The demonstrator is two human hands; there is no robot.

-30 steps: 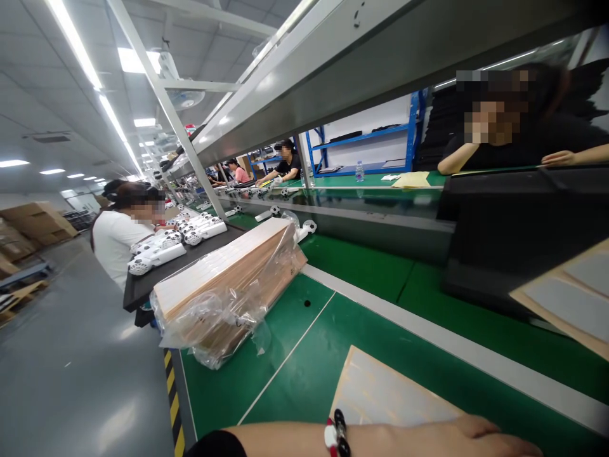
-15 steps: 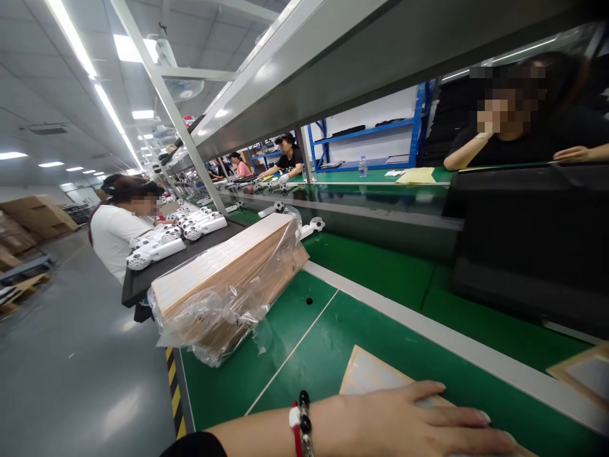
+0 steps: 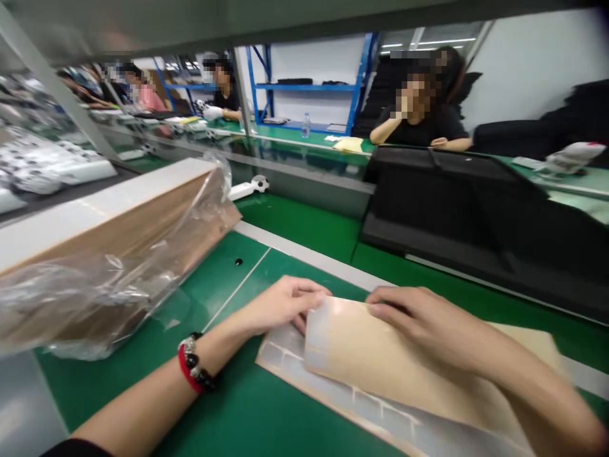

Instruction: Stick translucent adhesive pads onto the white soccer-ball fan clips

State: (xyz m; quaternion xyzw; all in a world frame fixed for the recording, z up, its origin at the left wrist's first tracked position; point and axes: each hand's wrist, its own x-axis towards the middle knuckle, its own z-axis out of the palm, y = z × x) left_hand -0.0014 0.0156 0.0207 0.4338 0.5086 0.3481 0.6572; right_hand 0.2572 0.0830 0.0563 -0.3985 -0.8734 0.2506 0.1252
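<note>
A beige paper sheet [image 3: 380, 355] with a greyish strip along its left side is raised at its far edge between my hands. My left hand [image 3: 285, 304] pinches its far left corner, thumb on top. Further along that edge, my right hand [image 3: 412, 311] grips it between thumb and fingers; my right forearm hides part of the sheet. Underneath lies a grey sheet [image 3: 285, 352] with beige borders and lines, like a label sheet, flat on the green worktop [image 3: 238, 406].
At left, a stack of paper sheets [image 3: 143, 209] lies in torn clear plastic. A football-patterned white item [image 3: 259, 184] is beyond it. Black covers [image 3: 428, 209] fill the far right. A person [image 3: 423, 120] sits opposite, under a low overhead shelf [image 3: 190, 32].
My view has swung right. My left hand, earlier spread over the sheet, now pinches a corner. My right hand has come into view, gripping the raised beige sheet.
</note>
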